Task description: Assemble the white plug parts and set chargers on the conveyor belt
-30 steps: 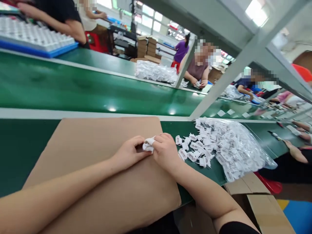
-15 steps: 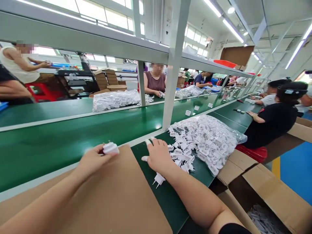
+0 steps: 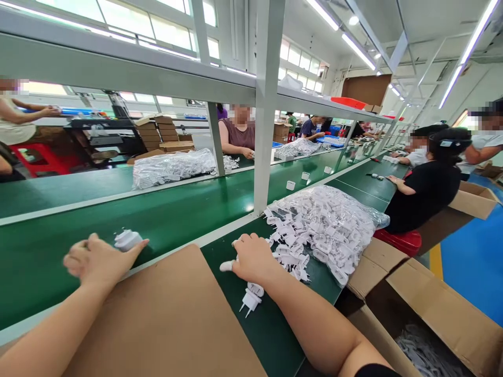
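My left hand is over the green conveyor belt, its fingers and thumb spread apart. A white two-pin plug adapter sits just past it on the belt, between thumb and fingers, and looks let go. Beside a heap of white plug housings, my right hand hovers above the green table, thumb apart from the fingers and nothing visible in it. White covers are on its thumb and fingertips. Just below that hand lie loose plug pieces, pins toward me.
A clear plastic bag of plug housings lies behind the heap. A brown cardboard sheet covers the table before me. Open cartons stand at right. A grey post rises at the belt's edge. Co-workers sit along both sides.
My left hand has moved left from over the cardboard to the belt, and its fingers have opened from the plug adapter. My right hand stays near the heap. The view has shifted slightly right.
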`<state>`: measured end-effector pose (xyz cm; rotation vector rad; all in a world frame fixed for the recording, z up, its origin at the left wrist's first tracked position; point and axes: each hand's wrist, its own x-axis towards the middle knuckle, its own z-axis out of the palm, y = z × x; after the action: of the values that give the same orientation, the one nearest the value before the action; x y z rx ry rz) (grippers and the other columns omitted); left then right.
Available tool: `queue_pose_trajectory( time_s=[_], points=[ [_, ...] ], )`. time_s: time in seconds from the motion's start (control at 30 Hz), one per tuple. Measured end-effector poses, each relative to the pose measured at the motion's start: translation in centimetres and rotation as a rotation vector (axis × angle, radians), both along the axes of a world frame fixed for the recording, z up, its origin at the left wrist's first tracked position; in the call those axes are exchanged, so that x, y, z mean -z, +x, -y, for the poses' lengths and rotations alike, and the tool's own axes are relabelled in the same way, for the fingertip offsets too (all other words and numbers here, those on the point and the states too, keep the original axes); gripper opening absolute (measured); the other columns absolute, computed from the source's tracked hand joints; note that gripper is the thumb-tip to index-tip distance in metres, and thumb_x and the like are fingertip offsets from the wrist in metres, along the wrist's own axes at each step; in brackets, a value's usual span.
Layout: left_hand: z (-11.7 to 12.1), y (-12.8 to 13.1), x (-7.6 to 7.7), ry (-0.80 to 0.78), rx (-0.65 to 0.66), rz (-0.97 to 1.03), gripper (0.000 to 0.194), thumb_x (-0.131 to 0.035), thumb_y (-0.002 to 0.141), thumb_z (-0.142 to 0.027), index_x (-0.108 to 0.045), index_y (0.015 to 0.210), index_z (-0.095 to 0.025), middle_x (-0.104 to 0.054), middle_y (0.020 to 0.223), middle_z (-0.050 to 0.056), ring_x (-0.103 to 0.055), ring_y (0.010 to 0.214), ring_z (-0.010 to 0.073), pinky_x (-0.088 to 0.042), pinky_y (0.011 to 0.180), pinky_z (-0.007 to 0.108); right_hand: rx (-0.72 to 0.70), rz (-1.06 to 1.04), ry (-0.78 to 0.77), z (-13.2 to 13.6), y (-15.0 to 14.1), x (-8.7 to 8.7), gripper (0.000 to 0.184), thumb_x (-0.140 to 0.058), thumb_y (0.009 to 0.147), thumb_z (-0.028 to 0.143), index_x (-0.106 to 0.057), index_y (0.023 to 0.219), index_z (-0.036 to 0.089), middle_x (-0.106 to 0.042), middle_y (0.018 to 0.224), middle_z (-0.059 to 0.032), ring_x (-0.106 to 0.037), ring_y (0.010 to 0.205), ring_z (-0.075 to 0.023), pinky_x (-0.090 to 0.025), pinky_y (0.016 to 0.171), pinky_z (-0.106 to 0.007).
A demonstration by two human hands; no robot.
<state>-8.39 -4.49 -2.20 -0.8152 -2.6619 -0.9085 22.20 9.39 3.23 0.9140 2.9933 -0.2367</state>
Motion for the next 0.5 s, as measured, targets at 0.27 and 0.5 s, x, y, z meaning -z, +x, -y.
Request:
queue_pose_trajectory(
  time_s=[0.27,0.5],
  points=[
    [1.0,10.6,0.0,0.119,0.413,0.009,0.053,-0.058,0.088,-0.058,-0.061,0.131,-0.027,-0.051,0.148,0.013,-0.045,0.141,0.0397,-0.045,0.113,0.059,-0.054,0.045,-0.078,0.0,-0.6,2.0,0.033,-0.066,0.088,0.018,-0.070,0.120,0.021,-0.064,0.124,-0.0102,-0.069,0.102,-0.0265,-0.055,0.081,-0.035],
    [0.9,12.3,4.1,0.119,0.758,0.265,0.035,-0.061,0.090,-0.055,-0.076,0.102,-0.026,-0.070,0.122,0.009,-0.063,0.120,0.0318,-0.053,0.107,0.051,-0.086,-0.359,-0.195,0.6,-1.4,3.5,0.047,-0.065,0.088,0.015,-0.057,0.133,0.020,-0.066,0.121,-0.0088,-0.064,0.110,-0.0238,-0.051,0.091,-0.033]
  ],
)
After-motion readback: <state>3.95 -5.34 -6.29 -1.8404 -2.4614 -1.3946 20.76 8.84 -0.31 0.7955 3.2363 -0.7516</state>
